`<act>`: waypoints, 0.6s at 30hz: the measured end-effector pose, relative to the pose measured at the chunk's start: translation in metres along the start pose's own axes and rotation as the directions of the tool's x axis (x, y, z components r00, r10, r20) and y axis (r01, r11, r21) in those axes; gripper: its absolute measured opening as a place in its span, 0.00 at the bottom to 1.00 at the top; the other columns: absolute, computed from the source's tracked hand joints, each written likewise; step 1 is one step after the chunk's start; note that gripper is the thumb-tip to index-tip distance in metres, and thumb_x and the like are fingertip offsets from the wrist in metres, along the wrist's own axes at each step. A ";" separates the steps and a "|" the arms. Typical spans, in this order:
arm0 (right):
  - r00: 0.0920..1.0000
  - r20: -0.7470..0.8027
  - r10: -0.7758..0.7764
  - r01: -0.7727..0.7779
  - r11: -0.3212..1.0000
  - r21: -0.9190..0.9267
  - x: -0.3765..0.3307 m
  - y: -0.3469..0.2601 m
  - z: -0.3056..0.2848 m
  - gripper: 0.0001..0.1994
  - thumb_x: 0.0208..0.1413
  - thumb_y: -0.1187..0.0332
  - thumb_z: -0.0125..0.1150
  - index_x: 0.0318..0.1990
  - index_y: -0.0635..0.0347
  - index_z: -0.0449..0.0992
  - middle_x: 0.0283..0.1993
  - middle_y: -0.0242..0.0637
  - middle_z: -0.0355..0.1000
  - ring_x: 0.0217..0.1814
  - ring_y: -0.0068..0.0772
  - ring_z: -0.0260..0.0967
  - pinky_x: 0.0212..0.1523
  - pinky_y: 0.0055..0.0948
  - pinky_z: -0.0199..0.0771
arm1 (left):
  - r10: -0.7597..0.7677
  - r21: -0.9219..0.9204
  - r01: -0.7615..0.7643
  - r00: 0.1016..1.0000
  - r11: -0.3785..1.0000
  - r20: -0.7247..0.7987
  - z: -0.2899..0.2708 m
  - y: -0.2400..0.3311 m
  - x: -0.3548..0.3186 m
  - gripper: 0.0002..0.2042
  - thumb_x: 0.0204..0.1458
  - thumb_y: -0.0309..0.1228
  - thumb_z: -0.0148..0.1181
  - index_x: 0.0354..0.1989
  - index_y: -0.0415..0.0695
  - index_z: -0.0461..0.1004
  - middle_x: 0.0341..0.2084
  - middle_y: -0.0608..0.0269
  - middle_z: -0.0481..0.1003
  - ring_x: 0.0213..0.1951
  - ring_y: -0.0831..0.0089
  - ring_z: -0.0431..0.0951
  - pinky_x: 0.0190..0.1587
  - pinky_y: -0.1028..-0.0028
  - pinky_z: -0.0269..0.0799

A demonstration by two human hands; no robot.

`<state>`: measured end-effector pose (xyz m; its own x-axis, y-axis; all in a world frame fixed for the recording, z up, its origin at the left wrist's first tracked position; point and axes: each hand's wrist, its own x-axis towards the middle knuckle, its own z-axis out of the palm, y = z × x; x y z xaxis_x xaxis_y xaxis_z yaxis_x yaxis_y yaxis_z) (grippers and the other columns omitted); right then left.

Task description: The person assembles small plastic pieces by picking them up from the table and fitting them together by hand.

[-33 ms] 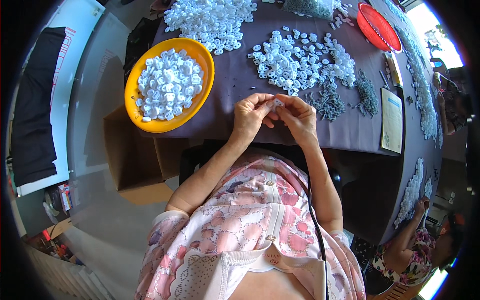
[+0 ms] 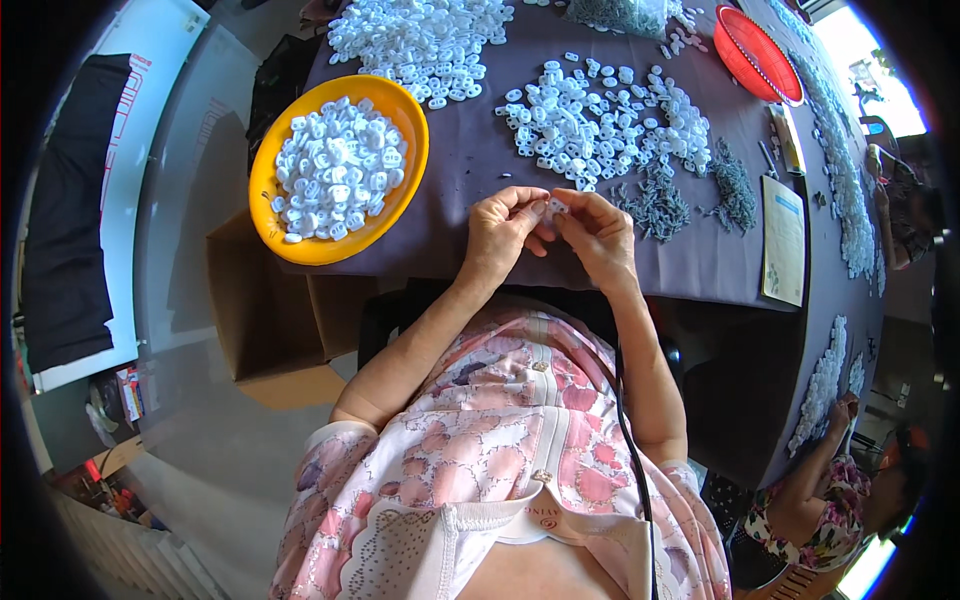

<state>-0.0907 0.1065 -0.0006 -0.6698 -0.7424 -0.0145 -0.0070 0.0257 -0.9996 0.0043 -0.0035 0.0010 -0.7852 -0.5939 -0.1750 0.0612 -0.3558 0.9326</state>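
My left hand (image 2: 500,232) and my right hand (image 2: 602,235) meet over the near edge of a table covered with a dark cloth (image 2: 470,175). Together the fingertips pinch one small white plastic piece (image 2: 556,206). Just beyond my right hand lies a heap of small dark grey parts (image 2: 655,205). Further back, loose white plastic pieces (image 2: 600,120) are spread out. To my left a yellow bowl (image 2: 268,150) holds many of the same white pieces.
A second spread of white pieces (image 2: 420,35) lies at the far side, with a red basket (image 2: 755,50) at the far right. A printed leaflet (image 2: 783,240) lies right of my hands. A cardboard box (image 2: 260,310) stands below the bowl. Another person (image 2: 830,500) sits at lower right.
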 end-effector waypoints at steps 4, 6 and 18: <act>1.000 0.028 0.006 0.000 0.984 -0.179 -0.001 -0.015 -0.007 0.08 0.49 0.77 0.57 0.38 0.64 0.73 0.30 0.31 0.73 0.31 0.15 0.68 0.32 0.18 0.68 | -0.022 0.246 -0.001 0.996 0.969 0.091 -0.002 0.001 0.000 0.07 0.53 0.25 0.53 0.38 0.36 0.73 0.24 0.65 0.74 0.20 0.82 0.72 0.18 0.84 0.68; 0.997 0.070 -0.026 0.051 0.921 -0.387 -0.002 -0.017 -0.011 0.06 0.48 0.77 0.57 0.35 0.63 0.72 0.29 0.37 0.73 0.29 0.22 0.71 0.31 0.21 0.69 | 0.002 0.308 -0.038 0.993 0.951 0.118 0.000 0.003 -0.001 0.06 0.52 0.24 0.53 0.37 0.36 0.74 0.24 0.66 0.73 0.19 0.83 0.71 0.17 0.84 0.67; 0.890 0.133 -0.437 0.427 0.693 -0.580 -0.007 -0.006 -0.012 0.10 0.41 0.81 0.57 0.33 0.58 0.74 0.32 0.37 0.71 0.31 0.38 0.71 0.30 0.29 0.71 | 0.346 0.555 -0.415 0.909 0.721 0.231 0.001 -0.009 0.002 0.04 0.48 0.20 0.54 0.32 0.37 0.75 0.22 0.66 0.70 0.17 0.83 0.69 0.16 0.81 0.64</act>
<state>-0.0946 0.1193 0.0054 -0.4941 -0.7607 0.4210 -0.7218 0.0890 -0.6863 0.0014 -0.0005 -0.0072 -0.8354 -0.4964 0.2362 0.0282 0.3904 0.9202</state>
